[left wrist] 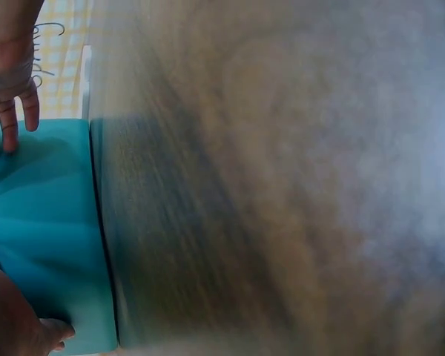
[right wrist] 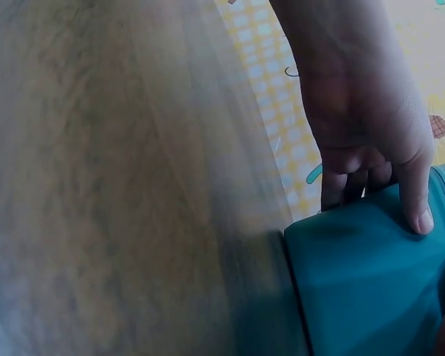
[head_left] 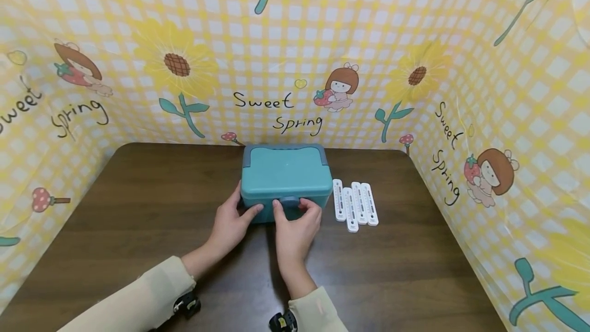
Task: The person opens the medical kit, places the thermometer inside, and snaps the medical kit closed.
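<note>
Student: Where did the teal box [head_left: 286, 175] stand?
Instructor: At the centre of the head frame, on a brown table [head_left: 161, 193]; its lid [head_left: 286, 160] was down, and the darker latch [head_left: 290, 202] sat at the middle of the front.
Student: How were the hands disposed?
Instructor: The left hand [head_left: 232, 224], just left of centre, gripped the box's front corner, thumb on the front face and fingers round the side; the right hand [head_left: 296, 227], at lower centre, held the latch between thumb and forefinger; the two were near each other but apart.
Student: And the surroundings?
Instructor: Four white strips [head_left: 351, 210] lay side by side right of centre, near the box; a yellow checked cloth [head_left: 221, 40] printed with flowers filled the upper frame; pale sleeves [head_left: 133, 291] entered from the bottom edge.
</note>
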The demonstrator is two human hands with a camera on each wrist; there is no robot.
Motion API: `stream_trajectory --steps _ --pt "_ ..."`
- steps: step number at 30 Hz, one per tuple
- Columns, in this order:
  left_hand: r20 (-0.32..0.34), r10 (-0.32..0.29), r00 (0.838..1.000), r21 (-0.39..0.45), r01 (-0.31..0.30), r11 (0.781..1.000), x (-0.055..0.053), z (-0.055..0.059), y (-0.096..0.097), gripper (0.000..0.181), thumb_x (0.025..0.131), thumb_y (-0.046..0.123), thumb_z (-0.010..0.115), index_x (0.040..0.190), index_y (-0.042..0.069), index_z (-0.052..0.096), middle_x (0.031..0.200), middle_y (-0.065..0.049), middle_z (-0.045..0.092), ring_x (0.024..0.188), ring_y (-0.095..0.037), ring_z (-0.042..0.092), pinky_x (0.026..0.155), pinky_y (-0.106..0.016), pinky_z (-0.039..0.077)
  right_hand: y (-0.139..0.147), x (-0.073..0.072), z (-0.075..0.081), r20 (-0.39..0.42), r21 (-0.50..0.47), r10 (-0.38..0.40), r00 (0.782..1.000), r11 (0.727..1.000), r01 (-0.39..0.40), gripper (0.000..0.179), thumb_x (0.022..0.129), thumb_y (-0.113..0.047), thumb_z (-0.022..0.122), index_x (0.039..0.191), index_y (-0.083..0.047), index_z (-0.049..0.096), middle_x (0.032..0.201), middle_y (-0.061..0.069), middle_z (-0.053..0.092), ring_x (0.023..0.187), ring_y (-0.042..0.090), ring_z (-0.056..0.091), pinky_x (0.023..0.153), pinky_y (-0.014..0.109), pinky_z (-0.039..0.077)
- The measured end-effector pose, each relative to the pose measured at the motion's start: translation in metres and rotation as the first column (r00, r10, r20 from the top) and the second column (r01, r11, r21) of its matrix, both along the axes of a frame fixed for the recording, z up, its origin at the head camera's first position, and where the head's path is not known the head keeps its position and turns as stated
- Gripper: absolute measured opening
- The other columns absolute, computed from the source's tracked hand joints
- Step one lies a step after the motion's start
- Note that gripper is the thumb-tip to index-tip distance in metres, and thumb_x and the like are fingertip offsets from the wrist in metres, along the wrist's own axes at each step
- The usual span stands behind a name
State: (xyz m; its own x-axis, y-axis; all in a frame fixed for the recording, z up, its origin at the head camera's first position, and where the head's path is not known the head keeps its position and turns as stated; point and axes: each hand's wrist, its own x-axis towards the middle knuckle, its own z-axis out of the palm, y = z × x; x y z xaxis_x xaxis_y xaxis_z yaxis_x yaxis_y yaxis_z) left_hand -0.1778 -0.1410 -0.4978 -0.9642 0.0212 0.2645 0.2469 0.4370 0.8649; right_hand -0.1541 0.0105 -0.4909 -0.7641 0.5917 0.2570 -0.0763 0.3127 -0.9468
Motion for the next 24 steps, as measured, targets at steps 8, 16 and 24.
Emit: stream_trajectory --steps 8,16,24 --pt "-0.002 0.004 1.0 -0.007 -0.004 1.0 -0.0004 0.0003 0.0015 0.088 0.096 0.038 0.073 0.163 0.012 0.024 0.16 -0.011 0.041 0.14 -0.025 0.05 0.102 -0.044 0.054 -0.0007 -0.0033 0.0045 -0.048 0.029 -0.016 0.999 0.999 0.017 0.051 0.076 -0.035 0.091 0.106 -0.014 0.055 0.103 0.001 0.054 0.1 0.027 0.056 0.087 0.038 0.046" --pt "-0.021 0.015 1.0 -0.02 -0.015 1.0 -0.0009 -0.0003 0.0029 0.086 0.096 0.035 0.073 0.163 0.01 0.025 0.159 -0.014 0.042 0.141 -0.026 0.049 0.103 -0.043 0.054 -0.0005 -0.0047 0.0083 -0.032 0.021 -0.02 0.999 1.0 0.02 0.049 0.074 -0.031 0.091 0.103 -0.016 0.054 0.104 0.001 0.053 0.1 0.023 0.053 0.087 0.038 0.044" --pt "-0.021 0.026 0.999 -0.03 -0.027 0.999 0.0008 0.0011 0.005 0.086 0.096 0.034 0.073 0.162 0.008 0.024 0.159 -0.015 0.042 0.142 -0.028 0.047 0.107 -0.047 0.051 -0.0006 -0.0045 0.0101 -0.002 0.003 -0.027 1.0 1.0 0.027 0.05 0.073 -0.031 0.091 0.103 -0.016 0.054 0.104 0.001 0.053 0.101 0.024 0.054 0.087 0.039 0.045"
